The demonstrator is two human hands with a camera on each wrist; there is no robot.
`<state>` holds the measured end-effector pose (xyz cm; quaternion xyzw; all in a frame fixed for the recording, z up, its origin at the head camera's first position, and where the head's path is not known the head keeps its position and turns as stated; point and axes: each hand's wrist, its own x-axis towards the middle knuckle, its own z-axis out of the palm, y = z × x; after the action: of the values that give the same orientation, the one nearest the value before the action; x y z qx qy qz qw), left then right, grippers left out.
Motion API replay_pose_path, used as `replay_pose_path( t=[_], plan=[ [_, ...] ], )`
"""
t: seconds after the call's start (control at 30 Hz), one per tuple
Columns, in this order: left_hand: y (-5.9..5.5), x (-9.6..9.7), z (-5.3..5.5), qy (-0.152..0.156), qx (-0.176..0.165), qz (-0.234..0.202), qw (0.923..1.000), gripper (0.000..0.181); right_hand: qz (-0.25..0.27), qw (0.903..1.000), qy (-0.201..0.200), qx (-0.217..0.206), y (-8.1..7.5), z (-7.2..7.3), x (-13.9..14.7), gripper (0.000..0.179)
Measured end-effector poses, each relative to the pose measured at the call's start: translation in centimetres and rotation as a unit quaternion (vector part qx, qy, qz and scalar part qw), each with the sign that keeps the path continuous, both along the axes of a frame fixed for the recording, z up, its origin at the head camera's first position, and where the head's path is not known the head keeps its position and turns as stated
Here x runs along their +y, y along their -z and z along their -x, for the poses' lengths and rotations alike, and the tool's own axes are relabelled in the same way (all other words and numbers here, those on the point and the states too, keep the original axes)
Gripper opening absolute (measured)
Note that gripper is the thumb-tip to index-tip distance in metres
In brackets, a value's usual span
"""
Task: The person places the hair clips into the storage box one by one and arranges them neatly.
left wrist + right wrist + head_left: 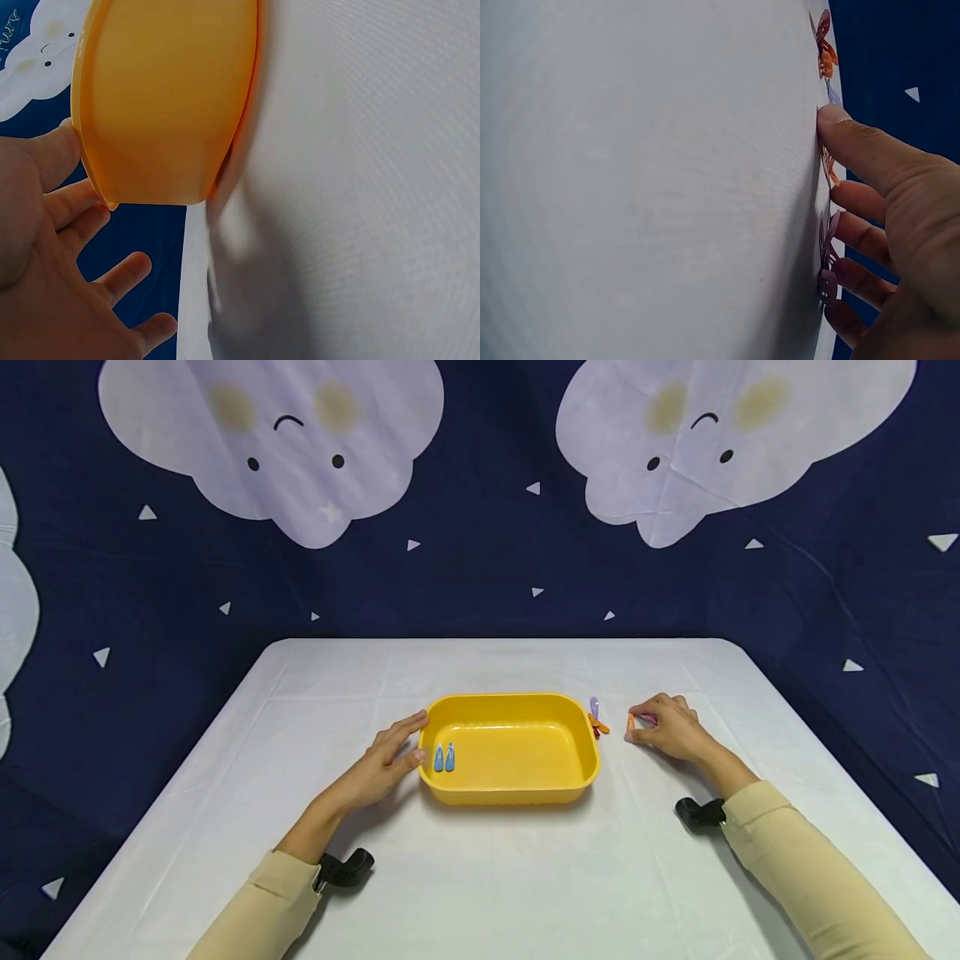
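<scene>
Fingers spread, my left hand [382, 764] touches the left end of a yellow plastic basin [510, 796], thumb and forefinger at its rim. In the left wrist view the other fingers stand away from the basin wall [165, 112]. Two blue snap hair clips [444, 757] lie side by side inside, near that end. To the right of the basin, my right hand [671, 727] pinches an orange hair clip [631, 722] between thumb and forefinger, low over the table. A mauve hair clip [827, 281] is beside its other fingers, partly covered in the head view.
Against the basin's right side lie a lavender hair clip [594, 707], an orange clip [599, 724] and a dark red clip [596, 733], bunched together. A white cloth covers the table [510, 877]. Behind it hangs a navy curtain [480, 585] with clouds.
</scene>
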<state>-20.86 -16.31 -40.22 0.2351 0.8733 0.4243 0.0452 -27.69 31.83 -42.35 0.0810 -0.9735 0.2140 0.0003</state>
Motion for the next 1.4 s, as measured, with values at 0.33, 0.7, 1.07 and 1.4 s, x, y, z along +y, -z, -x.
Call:
replay_pose_path(
  t=[0.33, 0.7, 1.07, 1.4],
  plan=[
    [-0.1, 0.1, -0.1, 0.001, -0.001, -0.001, 1.0000, 0.053, 0.011, 0.9998, 0.005, 0.016, -0.1, -0.2, 0.0, 0.053],
    [0.0, 0.0, 0.0, 0.001, 0.003, 0.001, 1.0000, 0.052, 0.085, 0.9964, 0.002, 0.001, -1.4, -0.6, -0.8, 0.057],
    [0.0, 0.0, 0.0, 0.001, 0.006, 0.003, 1.0000, 0.051, 0.100, 0.9943, -0.015, 0.033, -3.0, -1.4, -2.3, 0.059],
    [0.0, 0.0, 0.0, 0.001, 0.004, 0.003, 1.0000, 0.051, 0.115, 0.9922, -0.022, 0.044, -5.2, -2.4, -4.6, 0.057]
  ],
)
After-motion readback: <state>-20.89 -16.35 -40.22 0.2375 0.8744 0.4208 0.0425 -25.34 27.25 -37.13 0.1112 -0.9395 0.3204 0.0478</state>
